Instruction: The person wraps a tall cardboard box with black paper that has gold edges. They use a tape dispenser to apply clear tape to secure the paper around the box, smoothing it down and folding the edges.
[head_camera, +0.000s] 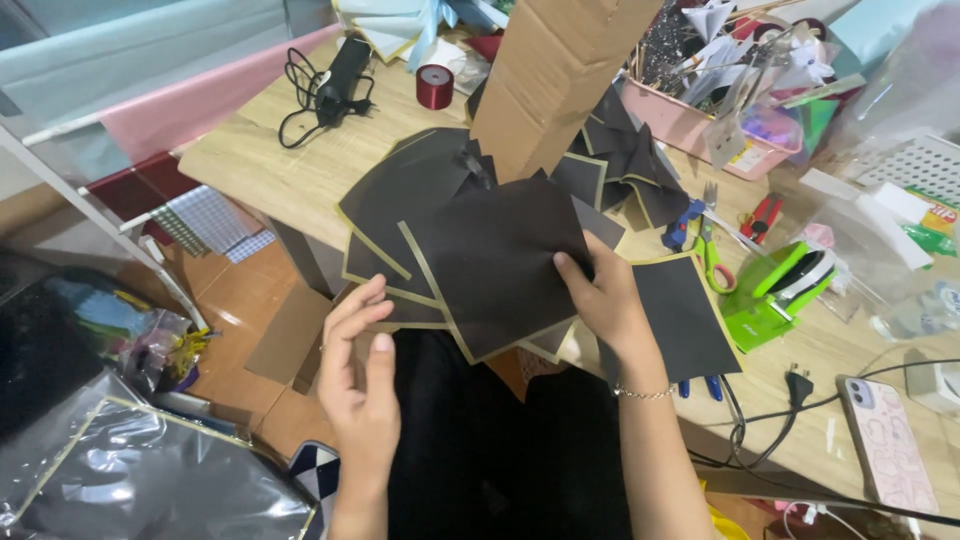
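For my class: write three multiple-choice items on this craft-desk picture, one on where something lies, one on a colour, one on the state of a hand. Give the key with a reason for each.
1. Where does the red ribbon roll stand?
A. On the wooden desk, beside the black power adapter
B. On the floor
C. Inside the pink basket

2. What colour edges the black paper sheets?
A. Silver
B. Gold
C. Red

3. What is the right hand doing?
A. Resting flat on the smartphone
B. Holding the green stapler
C. Gripping a black sheet, thumb on top

Key:
1 A, the roll sits on the desktop just right of the adapter.
2 B, thin gold borders run along the sheet edges.
3 C, its thumb presses the top sheet, while the left hand is open, fingertips at the sheets' lower edge.
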